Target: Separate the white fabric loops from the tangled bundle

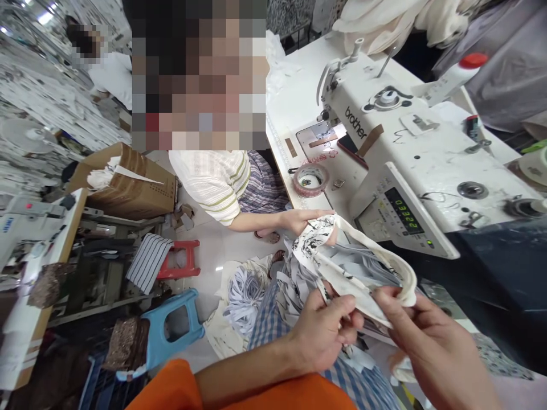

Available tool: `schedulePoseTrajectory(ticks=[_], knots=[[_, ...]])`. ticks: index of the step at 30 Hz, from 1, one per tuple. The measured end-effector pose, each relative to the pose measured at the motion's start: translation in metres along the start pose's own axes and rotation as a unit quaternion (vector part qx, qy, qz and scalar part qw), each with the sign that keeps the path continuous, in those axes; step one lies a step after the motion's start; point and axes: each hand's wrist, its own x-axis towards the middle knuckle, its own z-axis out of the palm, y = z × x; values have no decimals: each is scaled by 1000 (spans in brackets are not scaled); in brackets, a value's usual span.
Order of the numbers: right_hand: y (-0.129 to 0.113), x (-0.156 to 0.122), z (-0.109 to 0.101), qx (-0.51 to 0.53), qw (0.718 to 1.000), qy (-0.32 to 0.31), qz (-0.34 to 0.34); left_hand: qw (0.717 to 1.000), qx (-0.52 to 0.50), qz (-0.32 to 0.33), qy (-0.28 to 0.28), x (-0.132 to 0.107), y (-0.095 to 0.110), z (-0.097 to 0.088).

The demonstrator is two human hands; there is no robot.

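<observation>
A white fabric band with black print (356,293) forms a stretched loop in front of me. My left hand (322,327) pinches its near edge between thumb and fingers. Farther right, my right hand (421,330) grips the loop's corner, thumb on top. The loop's far end lies over the hand (294,221) of a person seated across from me. Through the loop I see several grey fabric strips (363,259). Beyond it stands a white sewing machine (384,131) marked "brother", with a lit control panel (404,210).
On the machine table (284,74) lie a tape roll (311,181) and a phone (316,135). A red-capped bottle (457,77) stands behind the machine. Left are a blue stool (188,319), a red stool (188,259) and a cardboard box (145,182). Grey strips (245,296) lie piled below.
</observation>
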Motion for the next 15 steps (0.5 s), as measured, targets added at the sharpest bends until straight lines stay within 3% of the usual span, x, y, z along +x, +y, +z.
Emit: schedulePoseTrajectory(ticks=[5, 10, 13, 15], knots=[[8, 3, -9, -30, 993, -110, 39, 998, -1, -34, 49, 2, 1, 0], [-7, -13, 0, -96, 994, -55, -15, 999, 25, -27, 21, 3, -4, -2], [-9, -16, 3, -128, 991, -34, -34, 998, 32, -10, 50, 7, -10, -5], [-3, -11, 1, -125, 990, -67, -17, 996, 33, 16, 75, 9, -12, -7]])
